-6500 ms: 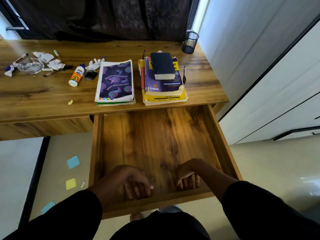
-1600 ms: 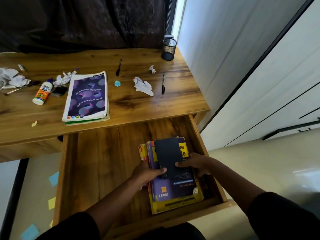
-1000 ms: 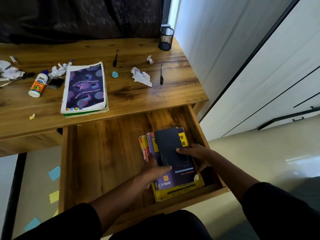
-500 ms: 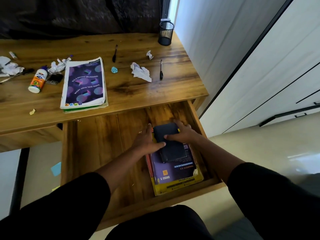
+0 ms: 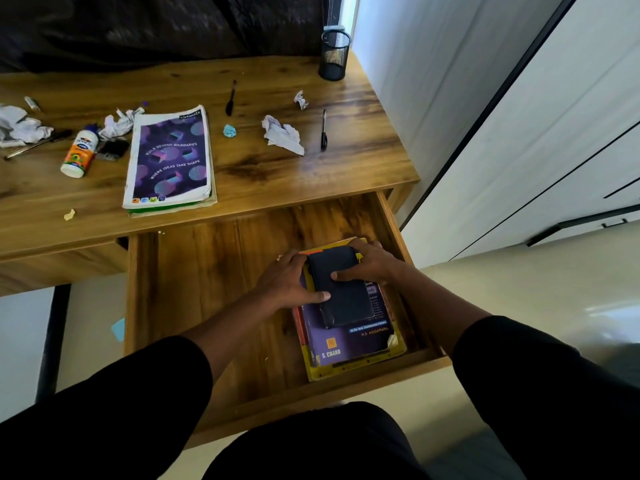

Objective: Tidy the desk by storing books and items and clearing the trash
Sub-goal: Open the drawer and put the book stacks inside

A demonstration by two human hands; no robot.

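A stack of books (image 5: 349, 344) lies in the right half of the open wooden drawer (image 5: 207, 289), with a small dark book (image 5: 343, 296) on top. My left hand (image 5: 287, 282) grips the stack's left side, thumb on the dark book. My right hand (image 5: 370, 263) holds the far right corner, thumb across the dark cover. A purple notebook (image 5: 171, 157) lies on the desk (image 5: 277, 174) above the drawer. Crumpled white paper (image 5: 282, 135), a smaller wad (image 5: 300, 99) and a blue scrap (image 5: 229, 130) are scattered on the desk.
Two black pens (image 5: 323, 130) (image 5: 231, 98) lie on the desk. A black mesh pen holder (image 5: 333, 55) stands at the far right corner. At the left are a glue bottle (image 5: 79, 152), more crumpled paper (image 5: 20, 126) and a yellow scrap (image 5: 69, 214). White cabinets (image 5: 519, 133) rise on the right.
The book stack went from the desk into the drawer. In the last second both hands slid up along it toward its far end, and the stack settled flat.
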